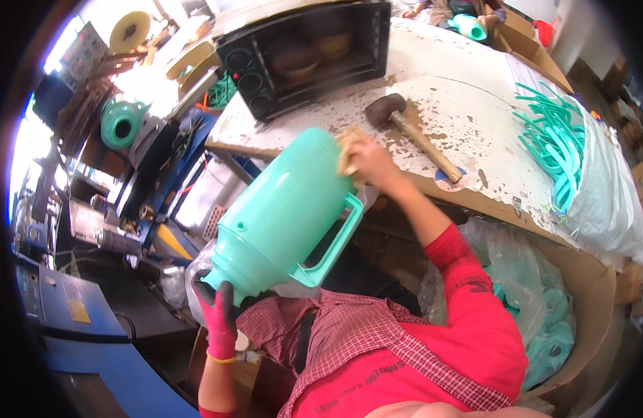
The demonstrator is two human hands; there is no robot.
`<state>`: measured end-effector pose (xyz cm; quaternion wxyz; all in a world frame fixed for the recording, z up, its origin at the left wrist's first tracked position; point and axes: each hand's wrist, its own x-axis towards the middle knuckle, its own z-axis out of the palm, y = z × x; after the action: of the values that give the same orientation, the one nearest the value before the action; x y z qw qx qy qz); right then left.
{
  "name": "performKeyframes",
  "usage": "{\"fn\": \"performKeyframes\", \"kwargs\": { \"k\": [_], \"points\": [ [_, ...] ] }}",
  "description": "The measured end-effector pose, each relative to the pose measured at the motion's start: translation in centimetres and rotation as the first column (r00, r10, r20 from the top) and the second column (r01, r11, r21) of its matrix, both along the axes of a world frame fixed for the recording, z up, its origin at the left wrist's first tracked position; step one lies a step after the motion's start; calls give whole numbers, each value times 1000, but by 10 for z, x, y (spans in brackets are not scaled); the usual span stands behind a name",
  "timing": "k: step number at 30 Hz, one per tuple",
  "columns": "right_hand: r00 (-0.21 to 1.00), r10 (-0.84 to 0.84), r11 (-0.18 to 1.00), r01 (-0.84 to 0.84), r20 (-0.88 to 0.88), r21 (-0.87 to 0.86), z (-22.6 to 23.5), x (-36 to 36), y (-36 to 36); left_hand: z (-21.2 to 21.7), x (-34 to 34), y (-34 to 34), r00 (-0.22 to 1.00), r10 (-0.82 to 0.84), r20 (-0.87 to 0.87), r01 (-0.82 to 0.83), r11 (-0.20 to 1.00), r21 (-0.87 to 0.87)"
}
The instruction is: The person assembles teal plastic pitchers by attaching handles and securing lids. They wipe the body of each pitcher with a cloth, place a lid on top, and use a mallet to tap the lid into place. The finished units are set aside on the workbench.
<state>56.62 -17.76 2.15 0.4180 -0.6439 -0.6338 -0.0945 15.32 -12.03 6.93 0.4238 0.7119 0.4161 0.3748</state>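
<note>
Beside the worn workbench (468,118), a turquoise plastic jug (283,212) lies tilted above the lap. Left hand (217,310), gloved, grips its lower end; right hand (367,161) presses a tan pad (347,150) on its upper end. Wiping appears under way, the remainder unclear. A mallet (408,129) rests on the bench behind the jug.

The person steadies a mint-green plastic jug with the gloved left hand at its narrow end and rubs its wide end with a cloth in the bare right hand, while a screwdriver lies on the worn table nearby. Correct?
Not quite. The tool on the worn table is a mallet with a dark head and wooden handle, not a screwdriver, as the head view shows. The rest holds: gloved left hand at the jug narrow end, bare right hand pressing a cloth to its wide end.
</note>
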Motion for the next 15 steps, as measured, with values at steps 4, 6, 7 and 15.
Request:
{"fn": "performKeyframes", "kwargs": {
  "k": [4, 6, 7, 15],
  "points": [
    [915, -223, 952, 279, -337, 126, 9, 44, -29, -23, -23, -33, 973, 72, 218, -4, 954, -300],
    [896, -243, 938, 315, -373, 144, 30, 26, -50, -38, -34, -46, 978, 114, 174, -86, 984, -158],
    [916, -195, 940, 276, -350, 200, 42, 8, -59, -45, -40, -52, 977, 147, 154, -126, 982, -139],
    [942, 333, 942, -331, -32, 49, -12, -126, -30, -94, -59, -116, 966, 203, 158, -177, 971, -163]
  ]
}}
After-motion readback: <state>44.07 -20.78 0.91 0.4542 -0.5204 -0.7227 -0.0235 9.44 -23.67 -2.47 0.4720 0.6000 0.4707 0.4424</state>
